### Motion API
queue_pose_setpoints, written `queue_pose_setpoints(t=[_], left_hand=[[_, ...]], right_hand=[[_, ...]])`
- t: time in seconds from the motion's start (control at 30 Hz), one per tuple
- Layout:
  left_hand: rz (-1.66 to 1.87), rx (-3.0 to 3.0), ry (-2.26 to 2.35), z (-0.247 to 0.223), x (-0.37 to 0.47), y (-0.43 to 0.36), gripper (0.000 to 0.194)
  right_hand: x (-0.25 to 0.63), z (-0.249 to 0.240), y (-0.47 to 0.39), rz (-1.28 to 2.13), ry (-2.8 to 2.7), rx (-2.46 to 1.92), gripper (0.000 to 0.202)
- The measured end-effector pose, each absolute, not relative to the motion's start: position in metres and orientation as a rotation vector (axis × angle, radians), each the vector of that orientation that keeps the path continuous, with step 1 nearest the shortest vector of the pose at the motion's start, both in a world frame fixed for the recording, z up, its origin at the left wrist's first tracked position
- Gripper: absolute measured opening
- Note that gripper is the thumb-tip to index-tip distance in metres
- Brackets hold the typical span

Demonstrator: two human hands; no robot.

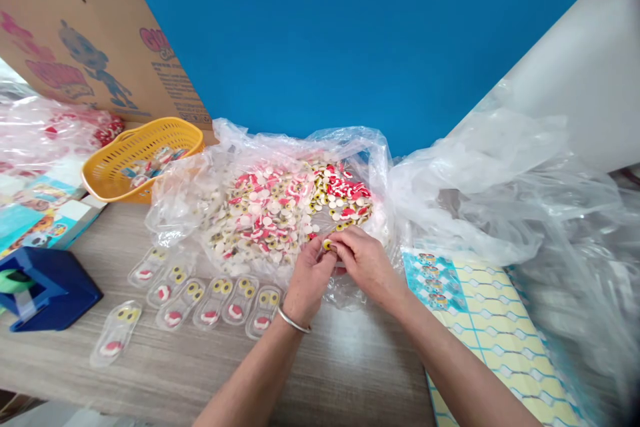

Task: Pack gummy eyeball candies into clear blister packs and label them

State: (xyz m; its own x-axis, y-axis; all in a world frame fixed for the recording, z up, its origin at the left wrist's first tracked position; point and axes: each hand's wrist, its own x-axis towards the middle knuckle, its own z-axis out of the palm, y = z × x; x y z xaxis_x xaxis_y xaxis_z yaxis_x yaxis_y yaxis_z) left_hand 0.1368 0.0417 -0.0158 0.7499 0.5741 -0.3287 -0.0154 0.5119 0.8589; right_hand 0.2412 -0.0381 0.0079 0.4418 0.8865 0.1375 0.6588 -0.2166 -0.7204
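My left hand (pixel 311 278), with a silver bangle at the wrist, and my right hand (pixel 364 261) meet at the front edge of a clear plastic bag (pixel 183 197). Between their fingertips is a small yellow eye piece (pixel 327 245); the fingers of both hands are pinched together at it. Inside the open bag lies a heap of red-and-white mouth pieces (pixel 345 185) and more eye pieces. To the left of my hands, several clear trays (pixel 217 303) stand in a row, each with two yellow eyes and a red mouth. One more such tray (pixel 116 333) lies apart.
A yellow basket (pixel 117 163) with small packets is at the left, near a cardboard box (pixel 100 33). A blue tape dispenser (pixel 65 290) sits front left. Patterned sheets (pixel 495 327) and crumpled clear plastic (pixel 500 193) lie at the right. A blue panel (pixel 325 40) rises behind.
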Motion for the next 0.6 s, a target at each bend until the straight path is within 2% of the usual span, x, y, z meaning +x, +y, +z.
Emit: queue_pose_setpoints(t=[0.13,0.33,0.47,0.6], left_hand=[[0.386,0.880,0.691,-0.020,0.136,0.040,0.027],[0.441,0.842,0.730,-0.019,0.137,0.039,0.024],[0.471,0.791,0.710,-0.018,0.137,0.038,0.030],[0.504,0.749,0.718,-0.020,0.138,0.038,0.034]], right_hand=[[0.238,0.008,-0.040,0.366,-1.348,-1.977,0.026],[0.231,0.001,-0.044,0.088,-1.221,-2.070,0.016],[0.231,-0.008,-0.051,-0.232,-1.664,-2.055,0.022],[0.226,-0.013,-0.056,-0.334,-1.881,-2.082,0.024]])
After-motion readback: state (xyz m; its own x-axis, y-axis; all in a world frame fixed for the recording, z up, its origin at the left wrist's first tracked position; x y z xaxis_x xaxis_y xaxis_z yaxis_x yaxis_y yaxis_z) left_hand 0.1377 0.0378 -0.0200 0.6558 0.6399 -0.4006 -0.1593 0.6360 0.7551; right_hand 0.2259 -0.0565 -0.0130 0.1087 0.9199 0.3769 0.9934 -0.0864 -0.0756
